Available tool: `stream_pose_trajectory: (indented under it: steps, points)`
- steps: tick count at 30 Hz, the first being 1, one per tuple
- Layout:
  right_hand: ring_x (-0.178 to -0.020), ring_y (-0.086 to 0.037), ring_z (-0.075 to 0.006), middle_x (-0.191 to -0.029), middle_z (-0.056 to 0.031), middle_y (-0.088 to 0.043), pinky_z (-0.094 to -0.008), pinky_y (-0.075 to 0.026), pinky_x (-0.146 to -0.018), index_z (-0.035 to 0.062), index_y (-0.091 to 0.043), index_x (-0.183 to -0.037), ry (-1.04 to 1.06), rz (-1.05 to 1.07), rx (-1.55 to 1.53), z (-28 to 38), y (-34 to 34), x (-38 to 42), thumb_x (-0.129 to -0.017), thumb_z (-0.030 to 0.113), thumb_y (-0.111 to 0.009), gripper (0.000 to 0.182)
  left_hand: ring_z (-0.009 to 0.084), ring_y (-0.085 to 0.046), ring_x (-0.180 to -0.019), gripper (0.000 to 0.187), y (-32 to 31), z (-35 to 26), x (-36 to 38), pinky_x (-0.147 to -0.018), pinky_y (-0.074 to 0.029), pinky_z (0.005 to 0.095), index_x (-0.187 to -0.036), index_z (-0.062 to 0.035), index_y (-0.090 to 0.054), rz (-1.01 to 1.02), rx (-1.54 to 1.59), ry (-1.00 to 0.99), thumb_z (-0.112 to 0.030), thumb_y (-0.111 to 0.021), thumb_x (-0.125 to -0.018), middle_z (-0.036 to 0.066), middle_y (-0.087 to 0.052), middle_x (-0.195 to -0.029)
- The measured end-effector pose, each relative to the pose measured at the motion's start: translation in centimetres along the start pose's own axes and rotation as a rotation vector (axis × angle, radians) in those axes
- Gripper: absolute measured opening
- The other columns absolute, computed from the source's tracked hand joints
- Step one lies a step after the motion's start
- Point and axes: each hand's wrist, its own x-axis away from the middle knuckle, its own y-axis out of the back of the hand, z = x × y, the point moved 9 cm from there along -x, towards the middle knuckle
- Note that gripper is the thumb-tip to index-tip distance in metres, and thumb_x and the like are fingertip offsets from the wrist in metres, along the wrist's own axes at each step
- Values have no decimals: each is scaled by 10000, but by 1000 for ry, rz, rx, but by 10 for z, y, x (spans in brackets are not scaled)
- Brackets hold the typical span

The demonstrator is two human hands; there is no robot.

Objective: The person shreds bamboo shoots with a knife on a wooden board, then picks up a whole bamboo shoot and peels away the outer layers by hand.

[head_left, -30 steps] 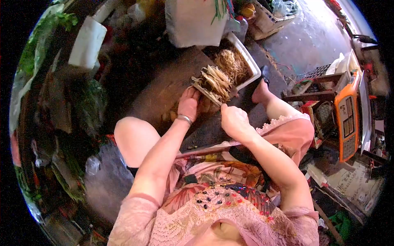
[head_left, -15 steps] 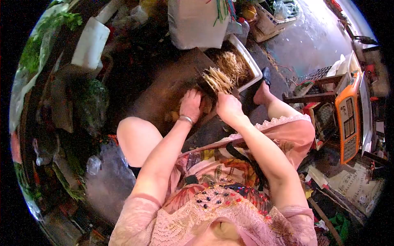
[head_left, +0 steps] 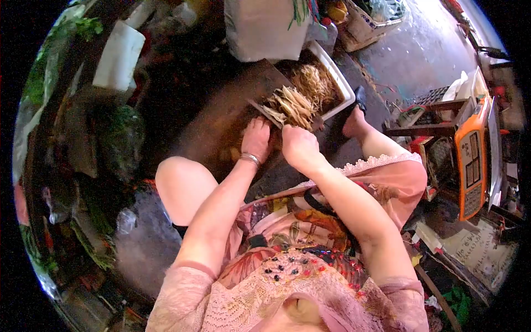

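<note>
A knife (head_left: 266, 113) is in my right hand (head_left: 300, 147), its fingers wrapped round the handle, with the blade slanting up and left across the dark wooden board (head_left: 215, 113). Against the blade's far side lies a pile of pale cut strips (head_left: 296, 106). My left hand (head_left: 257, 138), a metal bracelet at its wrist, rests on the board just left of the knife. Its fingers are bent and pressed together near the blade; whatever is under them is hidden. Small yellowish pieces (head_left: 228, 154) lie in shadow beside this hand.
A white tray (head_left: 339, 83) with more thin pale strips (head_left: 314, 83) stands beyond the board. A large white container (head_left: 265, 30) is behind it. On the right are an orange scale (head_left: 470, 166) and a wooden stool (head_left: 428, 130). Leafy greens (head_left: 88, 25) and bags line the left.
My right hand and the knife have moved a little left, towards my left hand. The blade now shows on the near side of the strips, which have shifted and spread. The left hand has hardly moved.
</note>
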Motion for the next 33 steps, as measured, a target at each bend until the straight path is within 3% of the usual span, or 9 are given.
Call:
stream_pose_trajectory:
  steps: [4, 7, 13, 16, 24, 25, 29, 31, 33]
  points:
    - [-897, -596, -362, -910, -197, -613, -442, -490, -761, 21, -558, -918, -32, -43, -37, -11, 7, 3, -812, 102, -451, 171, 332, -459, -1039, 313, 11, -5, -1, -880, -403, 406, -1030, -24, -531, -95, 15, -42, -128, -578, -738, 165, -488, -1110]
    - [-819, -610, -382, -832, -214, -618, -462, -493, -719, 5, -554, -897, -27, -104, -50, -18, 26, 17, -784, 82, -461, 165, 342, -454, -1044, 316, 12, -3, 1, -881, -399, 418, -1031, -23, -539, -25, 86, -10, -150, -584, -746, 168, -491, -1110]
    - [-801, -622, -374, -829, -216, -623, -447, -504, -712, -8, -565, -858, 52, -3, 29, -13, 25, 38, -760, 64, -489, 144, 351, -454, -1042, 325, 25, -9, -2, -877, -402, 421, -1059, -17, -534, -250, 32, -121, -149, -568, -764, 160, -513, -1075]
    - [-831, -617, -371, -853, -213, -622, -445, -500, -732, -2, -569, -864, 17, 1, -1, -3, 14, 17, -767, 67, -487, 144, 341, -458, -1030, 315, 17, -2, -7, -877, -405, 406, -1041, -16, -531, -60, 73, 20, -125, -567, -748, 154, -508, -1064]
    - [-848, -607, -370, -861, -219, -616, -458, -489, -735, 15, -564, -910, -47, -116, -82, -15, 16, 5, -777, 73, -463, 177, 338, -450, -1044, 329, 13, -2, -2, -886, -400, 400, -1034, -23, -529, -122, 53, -41, -102, -571, -718, 154, -482, -1111]
    - [-750, -586, -414, -749, -242, -592, -492, -464, -683, -1, -535, -831, 34, -235, -102, -14, 25, 13, -782, 105, -477, 131, 342, -446, -1055, 334, 11, -2, 0, -890, -398, 406, -1041, -21, -529, -118, 20, -58, -115, -578, -724, 158, -480, -1122]
    - [-726, -593, -407, -702, -242, -588, -504, -461, -670, -26, -531, -815, 138, -126, -46, -15, 31, 41, -767, 71, -457, 131, 349, -437, -1079, 347, 19, -5, 2, -888, -400, 426, -1058, -19, -526, -94, 137, -33, -128, -580, -733, 166, -479, -1139]
    - [-728, -594, -408, -711, -244, -590, -497, -465, -672, -25, -533, -819, 104, -75, -25, -18, 23, 41, -766, 65, -456, 130, 346, -437, -1080, 357, 28, -9, 2, -879, -404, 436, -1078, -20, -523, -215, 155, -87, -125, -570, -740, 165, -484, -1136]
    - [-730, -595, -409, -720, -245, -592, -489, -470, -674, -24, -536, -824, 70, -15, -11, -17, 16, 39, -765, 59, -455, 130, 343, -442, -1069, 347, 22, -6, -1, -871, -408, 433, -1068, -20, -524, -181, 129, -46, -125, -569, -740, 162, -486, -1126]
